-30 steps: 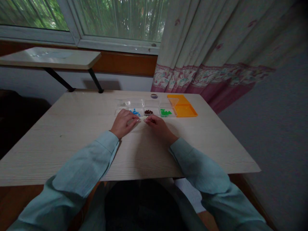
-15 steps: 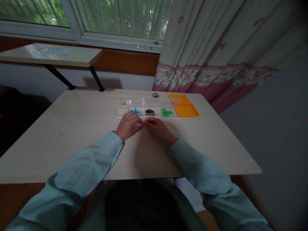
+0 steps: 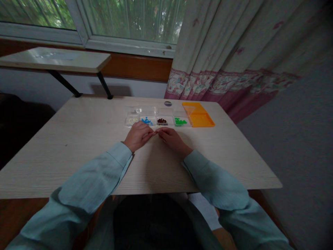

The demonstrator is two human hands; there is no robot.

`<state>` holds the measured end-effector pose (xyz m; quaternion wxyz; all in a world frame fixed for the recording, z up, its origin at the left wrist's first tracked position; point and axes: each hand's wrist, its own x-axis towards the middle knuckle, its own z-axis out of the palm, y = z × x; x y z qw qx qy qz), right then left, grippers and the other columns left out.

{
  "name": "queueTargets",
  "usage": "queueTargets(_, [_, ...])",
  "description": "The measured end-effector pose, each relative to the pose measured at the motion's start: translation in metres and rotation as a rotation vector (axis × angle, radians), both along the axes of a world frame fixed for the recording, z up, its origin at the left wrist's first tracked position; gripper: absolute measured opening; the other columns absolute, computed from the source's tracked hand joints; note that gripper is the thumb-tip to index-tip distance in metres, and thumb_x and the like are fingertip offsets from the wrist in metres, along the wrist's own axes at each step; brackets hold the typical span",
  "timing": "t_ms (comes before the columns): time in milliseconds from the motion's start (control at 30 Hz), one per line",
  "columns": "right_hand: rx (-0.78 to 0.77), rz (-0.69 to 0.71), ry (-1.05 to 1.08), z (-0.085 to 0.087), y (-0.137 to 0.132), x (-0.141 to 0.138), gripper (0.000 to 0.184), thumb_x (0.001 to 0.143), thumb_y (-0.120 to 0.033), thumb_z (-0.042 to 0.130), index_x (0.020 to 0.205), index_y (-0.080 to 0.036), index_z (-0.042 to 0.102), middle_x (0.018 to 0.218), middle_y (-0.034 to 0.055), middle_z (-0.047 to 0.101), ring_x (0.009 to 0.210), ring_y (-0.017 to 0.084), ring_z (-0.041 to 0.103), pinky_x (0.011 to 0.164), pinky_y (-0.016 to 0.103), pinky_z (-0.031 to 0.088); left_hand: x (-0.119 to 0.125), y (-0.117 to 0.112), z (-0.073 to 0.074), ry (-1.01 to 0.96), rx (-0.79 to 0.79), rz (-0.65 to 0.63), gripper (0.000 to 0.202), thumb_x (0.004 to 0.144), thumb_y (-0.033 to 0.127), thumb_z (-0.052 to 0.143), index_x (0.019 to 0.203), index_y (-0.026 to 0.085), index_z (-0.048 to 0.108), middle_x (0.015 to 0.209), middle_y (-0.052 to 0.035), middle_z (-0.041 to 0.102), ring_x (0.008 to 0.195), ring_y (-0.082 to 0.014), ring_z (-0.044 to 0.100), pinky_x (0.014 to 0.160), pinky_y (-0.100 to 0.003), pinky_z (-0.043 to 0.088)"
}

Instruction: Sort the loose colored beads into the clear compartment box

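My left hand point(image 3: 137, 135) and my right hand point(image 3: 170, 138) rest on the pale wooden table point(image 3: 78, 146), fingertips pinched together and meeting near the middle. Whatever they pinch is too small to make out. Just beyond the fingers lies a clear compartment tray point(image 3: 153, 111) with pale beads point(image 3: 131, 121), blue beads point(image 3: 147, 121), dark brown beads point(image 3: 162, 121) and green beads point(image 3: 180, 121) in separate cells. Both arms wear light blue sleeves.
An orange plastic tray point(image 3: 199, 116) lies right of the bead tray. A small dark round object point(image 3: 168, 103) sits behind it. A second table point(image 3: 52, 59) stands under the window at the back left. A curtain point(image 3: 221, 52) hangs at the right.
My left hand slid back toward me off the tray's left cells, uncovering the pale beads. The fingertips of both hands have come together.
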<state>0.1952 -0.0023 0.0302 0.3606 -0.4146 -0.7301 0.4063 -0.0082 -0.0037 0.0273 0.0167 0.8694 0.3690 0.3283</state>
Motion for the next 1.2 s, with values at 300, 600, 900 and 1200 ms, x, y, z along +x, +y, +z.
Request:
queueTargets(300, [0.407, -0.303, -0.269, -0.013, 0.014, 0.017, 0.03, 0.09, -0.023, 0.045, 0.111, -0.016, 0.065, 0.102, 0.009, 0.066, 0.091, 0.02, 0.056, 0.086, 0.032, 0.041, -0.022, 0.013, 0.0, -0.05, 0.004, 0.142, 0.028, 0.093, 0.039, 0.049, 0.086, 0.02, 0.068, 0.084, -0.0061, 0.068, 0.086, -0.0212, 0.056, 0.083, -0.038, 0.041])
queueTargets(600, [0.482, -0.315, -0.712, -0.015, 0.011, 0.018, 0.034, 0.087, -0.018, 0.05, 0.118, -0.018, 0.063, 0.103, 0.012, 0.059, 0.097, 0.025, 0.05, 0.087, 0.036, 0.037, -0.058, 0.034, -0.005, -0.151, 0.004, 0.374, 0.024, 0.088, 0.037, 0.054, 0.079, 0.019, 0.068, 0.081, -0.0069, 0.069, 0.083, -0.0224, 0.057, 0.082, -0.04, 0.041])
queueTargets(900, [0.494, -0.295, -0.749, -0.016, 0.011, 0.016, 0.03, 0.087, -0.018, 0.05, 0.112, -0.018, 0.067, 0.099, 0.011, 0.058, 0.095, 0.023, 0.049, 0.084, 0.034, 0.037, -0.058, 0.035, -0.009, -0.143, -0.006, 0.412, 0.02, 0.086, 0.034, 0.055, 0.079, 0.019, 0.067, 0.082, -0.0063, 0.068, 0.084, -0.0226, 0.057, 0.082, -0.039, 0.042])
queueTargets(1200, [0.432, -0.254, -0.645, -0.013, 0.014, 0.021, 0.016, 0.087, -0.018, 0.051, 0.091, -0.018, 0.067, 0.093, 0.0085, 0.058, 0.093, 0.021, 0.051, 0.084, 0.032, 0.038, -0.06, 0.037, -0.01, -0.133, -0.008, 0.395, 0.023, 0.087, 0.037, 0.055, 0.08, 0.02, 0.068, 0.082, -0.0059, 0.068, 0.084, -0.0226, 0.056, 0.082, -0.04, 0.042])
